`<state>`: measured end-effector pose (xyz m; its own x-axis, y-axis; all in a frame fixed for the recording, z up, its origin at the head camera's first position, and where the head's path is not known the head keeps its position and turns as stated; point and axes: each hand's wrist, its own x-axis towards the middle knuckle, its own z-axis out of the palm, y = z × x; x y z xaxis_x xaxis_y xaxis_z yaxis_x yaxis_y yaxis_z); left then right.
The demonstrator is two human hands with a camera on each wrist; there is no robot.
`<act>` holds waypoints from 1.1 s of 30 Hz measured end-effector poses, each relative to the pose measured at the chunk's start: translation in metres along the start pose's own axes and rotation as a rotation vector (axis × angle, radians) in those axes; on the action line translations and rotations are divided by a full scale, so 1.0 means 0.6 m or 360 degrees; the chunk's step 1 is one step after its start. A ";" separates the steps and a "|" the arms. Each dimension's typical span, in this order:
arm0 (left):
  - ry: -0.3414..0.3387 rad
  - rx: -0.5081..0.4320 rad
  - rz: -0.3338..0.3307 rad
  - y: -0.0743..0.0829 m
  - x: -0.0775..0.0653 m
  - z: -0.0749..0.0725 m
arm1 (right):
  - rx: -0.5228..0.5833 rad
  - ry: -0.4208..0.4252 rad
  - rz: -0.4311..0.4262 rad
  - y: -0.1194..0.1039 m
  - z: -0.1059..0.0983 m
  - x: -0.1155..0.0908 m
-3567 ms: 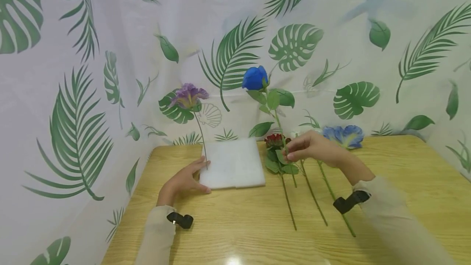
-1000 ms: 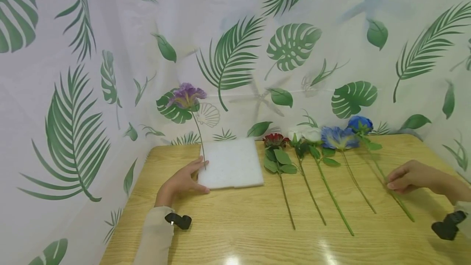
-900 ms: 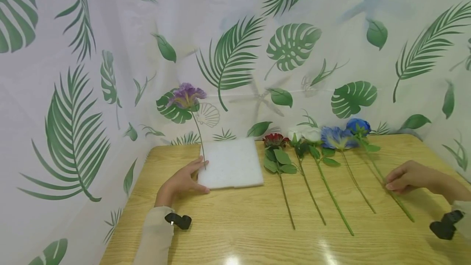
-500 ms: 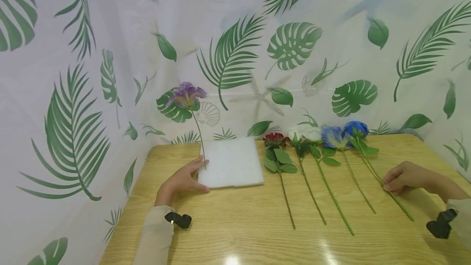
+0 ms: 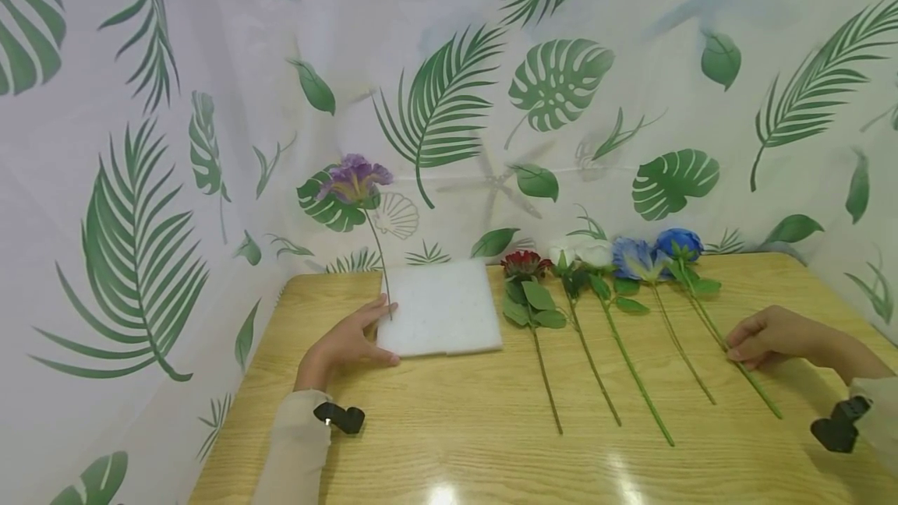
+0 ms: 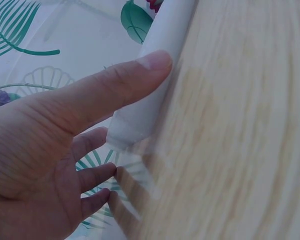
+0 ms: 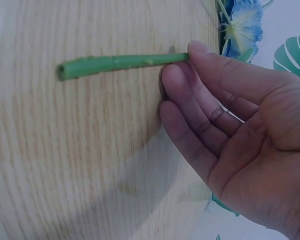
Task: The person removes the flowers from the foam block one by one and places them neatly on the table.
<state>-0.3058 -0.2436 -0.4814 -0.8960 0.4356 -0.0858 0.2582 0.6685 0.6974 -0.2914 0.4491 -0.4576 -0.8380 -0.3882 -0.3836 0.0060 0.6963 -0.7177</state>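
Observation:
My right hand (image 5: 786,337) pinches the green stem (image 7: 110,64) of a blue rose (image 5: 679,244) between thumb and fingers. The rose lies at the right end of a row of flowers, its bloom against a pale blue flower (image 5: 637,259). My left hand (image 5: 347,337) rests at the left end of a white foam slab (image 5: 449,310). In the left wrist view the thumb (image 6: 125,82) lies straight along the slab's front edge, with the fingers (image 6: 97,175) loosely bent at its end. A purple flower (image 5: 356,179) stands upright over the slab's left side, slightly tilted.
Between the slab and the blue flowers lie a red flower (image 5: 525,263) with green leaves and white flowers (image 5: 592,254), stems toward the front. All rest on a wooden table (image 5: 477,427). A leaf-patterned curtain (image 5: 449,100) hangs behind and at the left.
The blue rose, earlier held upright above the red flower, has gone right and down onto the table, then slid slightly left with my right hand. My left hand stays at the slab.

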 end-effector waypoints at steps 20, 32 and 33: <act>0.0015 -0.0053 -0.0044 -0.001 0.000 0.000 | 0.0027 0.0012 0.0025 -0.005 -0.007 0.004; -0.0001 0.0015 -0.0020 -0.007 0.005 -0.002 | -0.0013 0.0286 0.0024 -0.005 -0.008 0.010; -0.0002 0.0016 -0.0023 -0.007 0.005 -0.002 | -0.0035 0.0325 0.0018 -0.007 -0.007 0.010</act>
<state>-0.3098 -0.2459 -0.4837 -0.8992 0.4266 -0.0971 0.2485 0.6808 0.6890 -0.2989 0.4463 -0.4547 -0.9311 -0.2514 -0.2643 0.0060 0.7139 -0.7002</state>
